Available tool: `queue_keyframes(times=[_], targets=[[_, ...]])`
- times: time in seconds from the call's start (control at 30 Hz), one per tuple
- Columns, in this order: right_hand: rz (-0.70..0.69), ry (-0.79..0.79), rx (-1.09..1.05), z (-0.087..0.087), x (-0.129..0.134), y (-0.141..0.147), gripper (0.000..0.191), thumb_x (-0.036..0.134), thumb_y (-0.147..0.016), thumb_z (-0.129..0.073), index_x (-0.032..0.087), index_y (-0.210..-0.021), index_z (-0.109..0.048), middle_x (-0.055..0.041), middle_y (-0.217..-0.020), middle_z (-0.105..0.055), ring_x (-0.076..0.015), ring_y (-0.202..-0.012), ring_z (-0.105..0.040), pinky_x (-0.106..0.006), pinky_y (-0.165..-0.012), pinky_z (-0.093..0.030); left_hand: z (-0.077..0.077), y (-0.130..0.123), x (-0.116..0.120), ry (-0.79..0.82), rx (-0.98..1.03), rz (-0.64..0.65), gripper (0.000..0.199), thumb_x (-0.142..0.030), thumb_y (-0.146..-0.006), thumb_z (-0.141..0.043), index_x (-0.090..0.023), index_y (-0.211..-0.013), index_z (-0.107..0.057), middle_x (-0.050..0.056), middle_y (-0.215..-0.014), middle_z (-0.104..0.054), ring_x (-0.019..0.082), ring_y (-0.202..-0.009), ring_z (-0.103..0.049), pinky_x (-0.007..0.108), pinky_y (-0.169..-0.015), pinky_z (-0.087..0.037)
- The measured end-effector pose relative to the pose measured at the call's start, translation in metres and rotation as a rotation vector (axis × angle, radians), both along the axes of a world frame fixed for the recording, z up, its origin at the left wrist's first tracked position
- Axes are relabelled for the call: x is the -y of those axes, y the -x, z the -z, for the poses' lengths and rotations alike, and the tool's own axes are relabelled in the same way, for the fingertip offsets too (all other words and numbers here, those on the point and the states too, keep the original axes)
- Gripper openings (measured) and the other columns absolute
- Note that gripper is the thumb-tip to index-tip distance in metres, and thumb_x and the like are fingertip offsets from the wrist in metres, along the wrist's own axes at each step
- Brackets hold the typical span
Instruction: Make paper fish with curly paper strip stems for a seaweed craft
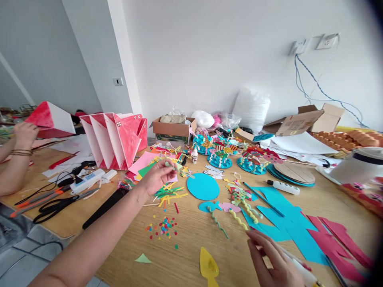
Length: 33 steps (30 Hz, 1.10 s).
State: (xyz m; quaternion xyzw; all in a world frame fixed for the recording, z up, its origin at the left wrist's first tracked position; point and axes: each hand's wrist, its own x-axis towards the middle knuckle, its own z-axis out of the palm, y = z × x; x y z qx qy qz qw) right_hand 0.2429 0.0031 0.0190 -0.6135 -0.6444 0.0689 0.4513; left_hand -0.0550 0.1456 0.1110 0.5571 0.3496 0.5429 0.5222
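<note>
My left hand (pixel 158 177) is raised over the paper scraps, thumb and fingertips pinched on a small pale green piece (pixel 167 164) whose kind I cannot make out. At the lower right, the curled fingers of my right hand (pixel 273 259) meet the near end of a yellow twisted pipe cleaner (pixel 238 219). A white pen-like tool (pixel 303 273) lies partly hidden behind that hand. Between the hands are a green twisted pipe cleaner (pixel 218 224), a blue paper fish (pixel 208 206), a blue disc (pixel 203 186) and a yellow paper shape (pixel 208 263).
Loose confetti dots (pixel 166 227) and paper strips (pixel 170 194) lie at centre. Blue paper offcuts (pixel 287 223) spread rightward. Decorated blue discs (pixel 220 160) stand farther back. Black scissors (pixel 56 207) and a power strip (pixel 87 181) lie left, near another person's hands (pixel 26 137).
</note>
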Motion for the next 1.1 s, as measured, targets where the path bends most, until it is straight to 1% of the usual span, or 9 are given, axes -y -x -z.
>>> queue_keyframes(times=[0.1, 0.17, 0.23, 0.37, 0.5, 0.57, 0.7, 0.93, 1.1], targets=[[-0.066, -0.015, -0.042, -0.043, 0.008, 0.027, 0.023, 0.035, -0.079, -0.052, 0.024, -0.097, -0.062, -0.0086, -0.110, -0.062, -0.0200, -0.086, -0.063, -0.018, -0.033, -0.046, 0.006, -0.032, 0.045, 0.178, 0.150, 0.290, 0.020, -0.025, -0.064, -0.074, -0.016, -0.072, -0.057, 0.000, -0.081, -0.059, 0.009, -0.068, -0.058, 0.021, -0.065, -0.046], [-0.131, -0.024, -0.046, -0.064, 0.010, 0.044, 0.024, 0.034, -0.079, -0.052, 0.025, -0.099, -0.062, -0.0081, -0.112, -0.062, -0.0222, -0.096, -0.061, -0.020, -0.041, -0.049, 0.013, -0.053, 0.070, 0.247, 0.200, 0.413, 0.014, -0.021, -0.067, -0.072, -0.016, -0.071, -0.060, 0.000, -0.079, -0.059, 0.009, -0.070, -0.058, 0.020, -0.067, -0.045], [-0.197, 0.031, -0.075, -0.073, 0.009, 0.056, 0.022, 0.034, -0.079, -0.052, 0.024, -0.096, -0.063, -0.0066, -0.099, -0.067, -0.0205, -0.088, -0.063, -0.024, -0.055, -0.053, 0.022, -0.070, 0.088, 0.286, 0.227, 0.474, 0.012, -0.020, -0.068, -0.072, -0.016, -0.071, -0.061, 0.001, -0.080, -0.059, 0.009, -0.071, -0.056, 0.020, -0.066, -0.043], [-0.284, 0.156, -0.198, -0.064, 0.010, 0.059, 0.015, 0.031, -0.081, -0.051, 0.022, -0.083, -0.063, -0.0016, -0.075, -0.069, -0.0148, -0.068, -0.064, -0.024, -0.063, -0.051, 0.037, -0.089, 0.107, 0.312, 0.277, 0.465, 0.011, -0.022, -0.069, -0.071, -0.016, -0.071, -0.061, 0.000, -0.079, -0.056, 0.010, -0.071, -0.052, 0.021, -0.067, -0.041], [-0.230, 0.162, -0.219, -0.052, 0.016, 0.046, 0.015, 0.030, -0.080, -0.053, 0.021, -0.073, -0.062, -0.0006, -0.070, -0.067, -0.0144, -0.065, -0.061, -0.022, -0.059, -0.047, 0.042, -0.089, 0.111, 0.300, 0.155, 0.436, 0.023, -0.020, -0.066, -0.070, -0.020, -0.088, -0.060, -0.001, -0.080, -0.055, 0.010, -0.073, -0.050, 0.021, -0.068, -0.040], [-0.211, 0.176, -0.179, -0.050, 0.018, 0.039, 0.015, 0.030, -0.081, -0.052, 0.021, -0.073, -0.062, -0.0002, -0.070, -0.066, -0.0144, -0.065, -0.060, -0.023, -0.060, -0.046, 0.042, -0.088, 0.110, 0.251, 0.063, 0.399, 0.026, -0.019, -0.068, -0.068, -0.020, -0.092, -0.060, -0.001, -0.081, -0.055, 0.010, -0.075, -0.050, 0.021, -0.067, -0.039], [-0.228, 0.212, -0.056, -0.049, 0.019, 0.029, 0.016, 0.029, -0.084, -0.049, 0.022, -0.074, -0.061, -0.0001, -0.072, -0.065, -0.0144, -0.069, -0.059, -0.024, -0.063, -0.043, 0.045, -0.091, 0.108, 0.172, -0.129, 0.240, 0.006, -0.020, -0.069, -0.061, -0.016, -0.073, -0.061, -0.002, -0.066, -0.054, 0.009, -0.062, -0.047, 0.021, -0.061, -0.038], [-0.244, 0.147, 0.251, -0.035, 0.018, 0.022, 0.010, 0.025, -0.084, -0.052, 0.021, -0.084, -0.061, -0.0024, -0.083, -0.068, -0.0190, -0.081, -0.059, -0.032, -0.074, -0.039, 0.067, -0.099, 0.116, 0.249, -0.236, 0.144, 0.005, -0.018, -0.064, -0.058, -0.016, -0.068, -0.060, -0.004, -0.057, -0.052, 0.010, -0.056, -0.047, 0.021, -0.056, -0.037], [-0.318, 0.129, 0.280, -0.016, 0.020, 0.022, 0.012, 0.023, -0.085, -0.051, 0.020, -0.079, -0.061, -0.0030, -0.080, -0.067, -0.0170, -0.077, -0.059, -0.031, -0.074, -0.040, 0.083, -0.101, 0.127, 0.305, -0.278, 0.133, 0.005, -0.017, -0.065, -0.056, -0.015, -0.068, -0.059, -0.004, -0.056, -0.052, 0.009, -0.054, -0.048, 0.019, -0.054, -0.038]])
